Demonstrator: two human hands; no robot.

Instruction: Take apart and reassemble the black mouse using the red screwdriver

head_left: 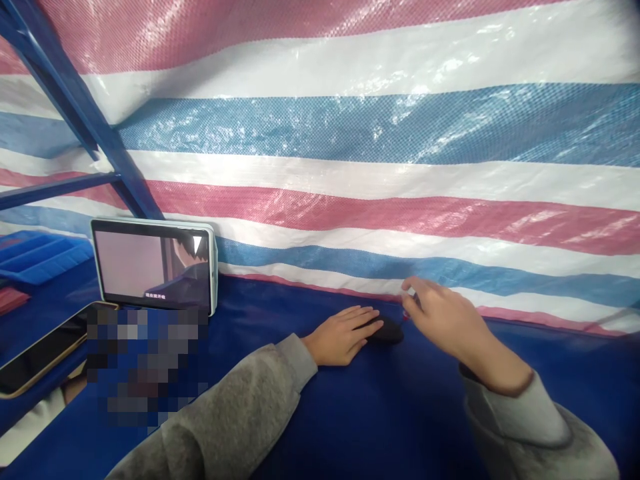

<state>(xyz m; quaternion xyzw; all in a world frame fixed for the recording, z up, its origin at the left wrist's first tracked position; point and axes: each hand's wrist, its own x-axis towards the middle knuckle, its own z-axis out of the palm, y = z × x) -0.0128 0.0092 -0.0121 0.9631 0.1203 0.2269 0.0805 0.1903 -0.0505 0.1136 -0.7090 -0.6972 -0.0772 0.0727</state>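
Left grip on rounded black object

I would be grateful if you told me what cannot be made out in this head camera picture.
All in the head view:
- Black rounded object: its near-left part is hidden under the left hand.
- Small reddish item: too small to name, partly behind the fingers of the right hand.
- Whatever lies behind the pixelated patch.
- Blue tray: cut off by the left edge.
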